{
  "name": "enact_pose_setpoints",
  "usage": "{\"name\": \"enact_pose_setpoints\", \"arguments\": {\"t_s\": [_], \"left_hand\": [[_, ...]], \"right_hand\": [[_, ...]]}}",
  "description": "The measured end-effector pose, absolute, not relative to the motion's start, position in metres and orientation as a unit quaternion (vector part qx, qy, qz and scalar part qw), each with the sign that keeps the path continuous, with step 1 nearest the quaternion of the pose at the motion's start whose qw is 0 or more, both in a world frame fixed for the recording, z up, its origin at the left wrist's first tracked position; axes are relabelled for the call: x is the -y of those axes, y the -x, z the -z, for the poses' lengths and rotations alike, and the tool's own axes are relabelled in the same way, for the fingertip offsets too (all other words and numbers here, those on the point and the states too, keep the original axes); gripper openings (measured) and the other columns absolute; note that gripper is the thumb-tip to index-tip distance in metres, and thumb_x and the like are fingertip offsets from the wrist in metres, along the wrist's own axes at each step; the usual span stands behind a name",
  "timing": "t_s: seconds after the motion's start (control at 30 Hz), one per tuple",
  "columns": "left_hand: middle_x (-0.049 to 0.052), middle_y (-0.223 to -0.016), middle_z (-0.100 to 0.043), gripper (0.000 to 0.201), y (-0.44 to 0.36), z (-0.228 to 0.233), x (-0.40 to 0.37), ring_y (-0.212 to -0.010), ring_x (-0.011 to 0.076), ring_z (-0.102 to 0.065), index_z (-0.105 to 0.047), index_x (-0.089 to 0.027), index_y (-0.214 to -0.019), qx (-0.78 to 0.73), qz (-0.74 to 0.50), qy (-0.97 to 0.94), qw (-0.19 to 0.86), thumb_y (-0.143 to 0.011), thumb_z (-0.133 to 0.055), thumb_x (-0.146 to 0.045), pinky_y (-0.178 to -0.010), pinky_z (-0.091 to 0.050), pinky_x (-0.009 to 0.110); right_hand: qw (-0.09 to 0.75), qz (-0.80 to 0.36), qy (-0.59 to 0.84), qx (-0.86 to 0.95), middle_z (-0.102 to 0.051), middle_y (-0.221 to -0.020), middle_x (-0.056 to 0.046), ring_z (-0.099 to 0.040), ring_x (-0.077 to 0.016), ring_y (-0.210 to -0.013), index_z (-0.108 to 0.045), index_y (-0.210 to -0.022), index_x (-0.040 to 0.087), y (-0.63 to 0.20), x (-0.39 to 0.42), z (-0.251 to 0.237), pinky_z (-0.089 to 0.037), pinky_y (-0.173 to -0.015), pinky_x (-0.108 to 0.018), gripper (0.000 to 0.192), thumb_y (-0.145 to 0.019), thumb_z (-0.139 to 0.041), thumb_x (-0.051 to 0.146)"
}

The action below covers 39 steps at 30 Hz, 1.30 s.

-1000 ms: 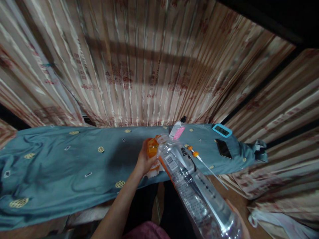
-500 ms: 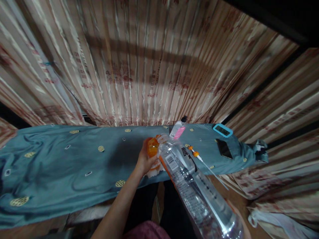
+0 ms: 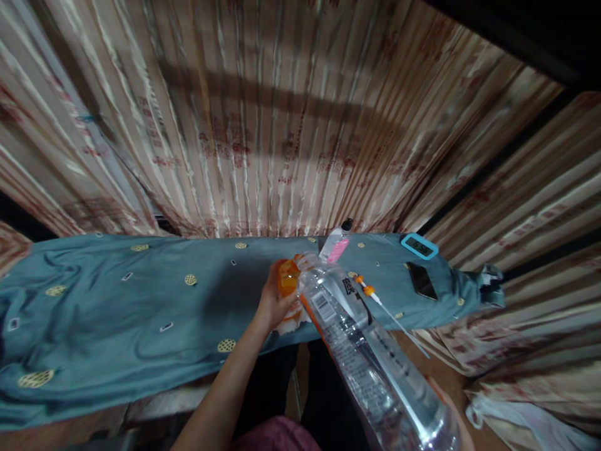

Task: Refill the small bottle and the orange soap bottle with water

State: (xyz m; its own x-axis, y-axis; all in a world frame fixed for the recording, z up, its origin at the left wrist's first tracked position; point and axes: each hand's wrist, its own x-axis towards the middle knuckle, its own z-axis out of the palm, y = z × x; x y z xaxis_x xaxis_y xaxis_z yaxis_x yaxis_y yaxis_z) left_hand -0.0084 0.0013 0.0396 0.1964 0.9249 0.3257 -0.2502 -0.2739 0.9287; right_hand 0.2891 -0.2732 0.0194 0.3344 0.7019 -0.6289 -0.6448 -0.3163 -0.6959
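My left hand [image 3: 272,302] is closed round a small translucent orange container [image 3: 288,277]; its exact kind is unclear. Against it rests the neck end of a large clear plastic bottle [image 3: 370,357], tilted with its base toward the lower right. Printed text and a barcode show on the bottle's side. Only a sliver of my right hand [image 3: 453,410] shows, wrapped round the far side of the bottle near its base. Just right of the bottle lies a pump head [image 3: 365,285] with orange parts and a long thin tube. Under my left hand is a white and orange scalloped piece [image 3: 292,321], partly hidden.
A teal patterned cloth [image 3: 154,282] covers the narrow surface. A clear bottle with a pink label and black cap [image 3: 337,243] stands behind. A blue-framed digital clock [image 3: 419,246] and a phone [image 3: 421,280] lie at the right. A striped curtain [image 3: 282,125] hangs behind.
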Motion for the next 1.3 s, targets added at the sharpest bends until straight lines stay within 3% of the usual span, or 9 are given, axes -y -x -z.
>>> {"name": "enact_pose_setpoints", "arguments": {"t_s": [0.1, 0.27, 0.5, 0.63, 0.8, 1.0, 1.3], "left_hand": [[0.012, -0.135, -0.074, 0.08, 0.009, -0.039, -0.001, -0.122, 0.0332, -0.075, -0.048, -0.026, -0.136, -0.302, -0.562, -0.566, 0.523, -0.074, -0.094, -0.048, -0.112, -0.059, 0.05], [0.011, -0.135, -0.074, 0.078, 0.008, -0.039, -0.001, -0.124, 0.0323, -0.075, -0.049, -0.027, -0.134, -0.295, -0.558, -0.569, 0.528, -0.075, -0.094, -0.049, -0.111, -0.06, 0.049], [0.012, -0.137, -0.073, 0.083, 0.008, -0.035, -0.002, -0.124, 0.0349, -0.075, -0.049, -0.026, -0.139, -0.304, -0.562, -0.571, 0.516, -0.074, -0.095, -0.049, -0.112, -0.06, 0.052], [0.012, -0.138, -0.072, 0.086, 0.009, -0.034, -0.002, -0.127, 0.0352, -0.074, -0.048, -0.026, -0.143, -0.31, -0.554, -0.579, 0.511, -0.075, -0.095, -0.05, -0.113, -0.059, 0.052], [0.012, -0.135, -0.074, 0.079, 0.009, -0.038, -0.002, -0.124, 0.0338, -0.076, -0.05, -0.025, -0.136, -0.297, -0.559, -0.578, 0.515, -0.075, -0.095, -0.049, -0.112, -0.06, 0.051], [0.012, -0.136, -0.075, 0.079, 0.008, -0.039, -0.001, -0.123, 0.0335, -0.076, -0.049, -0.026, -0.136, -0.3, -0.56, -0.573, 0.518, -0.075, -0.094, -0.047, -0.11, -0.061, 0.052], [0.013, -0.138, -0.073, 0.078, 0.008, -0.036, -0.002, -0.125, 0.0337, -0.075, -0.048, -0.026, -0.137, -0.303, -0.554, -0.579, 0.516, -0.077, -0.092, -0.048, -0.112, -0.059, 0.052]], "right_hand": [[0.59, -0.563, 0.577, 0.051, -0.083, -0.076, 0.002, -0.08, -0.0255, -0.063, -0.084, -0.075, 0.036, -0.287, 0.27, -0.025, -0.071, -0.071, -0.039, 0.034, -0.053, -0.097, 0.059], [0.531, -0.573, 0.614, 0.118, -0.082, -0.073, 0.002, -0.078, -0.0264, -0.058, -0.083, -0.072, 0.036, -0.278, 0.266, -0.035, -0.071, -0.073, -0.044, 0.027, -0.061, -0.093, 0.059], [0.555, -0.565, 0.604, 0.088, -0.082, -0.073, 0.002, -0.078, -0.0288, -0.059, -0.084, -0.074, 0.035, -0.286, 0.269, -0.028, -0.072, -0.079, -0.05, 0.027, -0.056, -0.096, 0.052], [0.535, -0.558, 0.621, 0.128, -0.082, -0.073, 0.002, -0.079, -0.0284, -0.063, -0.083, -0.072, 0.035, -0.287, 0.269, -0.028, -0.072, -0.079, -0.048, 0.024, -0.058, -0.097, 0.049], [0.529, -0.554, 0.63, 0.127, -0.08, -0.069, 0.002, -0.076, -0.0264, -0.053, -0.082, -0.07, 0.034, -0.279, 0.267, -0.038, -0.071, -0.07, -0.044, 0.026, -0.058, -0.096, 0.051], [0.555, -0.553, 0.612, 0.11, -0.083, -0.075, 0.003, -0.082, -0.0271, -0.068, -0.083, -0.074, 0.033, -0.28, 0.266, -0.039, -0.072, -0.075, -0.042, 0.024, -0.056, -0.097, 0.043], [0.54, -0.521, 0.638, 0.171, -0.081, -0.07, 0.004, -0.078, -0.0255, -0.06, -0.081, -0.067, 0.035, -0.286, 0.262, -0.041, -0.072, -0.068, -0.04, 0.022, -0.054, -0.099, 0.033]]}}
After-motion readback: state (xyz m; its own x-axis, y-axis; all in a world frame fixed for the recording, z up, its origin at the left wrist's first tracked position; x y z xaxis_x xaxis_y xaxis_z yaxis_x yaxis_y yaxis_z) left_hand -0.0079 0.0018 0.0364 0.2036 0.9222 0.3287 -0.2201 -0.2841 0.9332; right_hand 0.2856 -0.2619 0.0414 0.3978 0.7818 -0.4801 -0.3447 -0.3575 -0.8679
